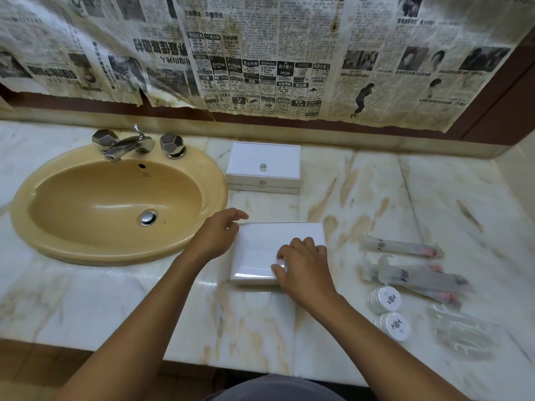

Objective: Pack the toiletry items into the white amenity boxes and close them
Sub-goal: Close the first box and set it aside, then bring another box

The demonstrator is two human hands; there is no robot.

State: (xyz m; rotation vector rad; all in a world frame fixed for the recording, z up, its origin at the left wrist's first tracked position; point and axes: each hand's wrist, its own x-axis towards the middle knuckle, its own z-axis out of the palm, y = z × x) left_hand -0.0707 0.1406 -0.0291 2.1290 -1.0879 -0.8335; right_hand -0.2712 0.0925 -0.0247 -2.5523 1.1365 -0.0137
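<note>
Right hand (pixel 304 269) hides near white box (pixel 254 250) lid knob

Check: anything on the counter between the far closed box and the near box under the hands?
Nothing: the head view shows only bare marble counter between the far box and the near box.

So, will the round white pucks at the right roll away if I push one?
Probably not: both round pucks look tilted rather than flat, so a push may slide them. Set on edge, one could roll. They look small, probably light.
</note>
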